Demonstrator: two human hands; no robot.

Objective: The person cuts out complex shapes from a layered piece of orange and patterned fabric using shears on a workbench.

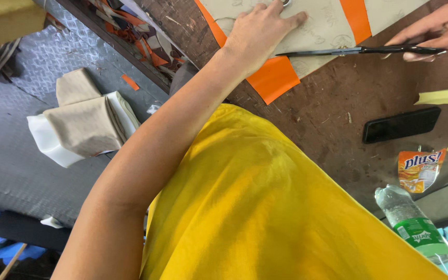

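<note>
Head | beige sheet [322,31], orange strips | left hand [260,31] flat on it

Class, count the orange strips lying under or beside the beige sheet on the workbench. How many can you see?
2. One orange strip sticks out below the left hand; another orange strip crosses the beige sheet near the top. Others may be hidden.

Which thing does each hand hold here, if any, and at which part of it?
The right hand holds the black scissors at the handle end. The left hand holds nothing; it presses flat on the beige sheet.
</note>
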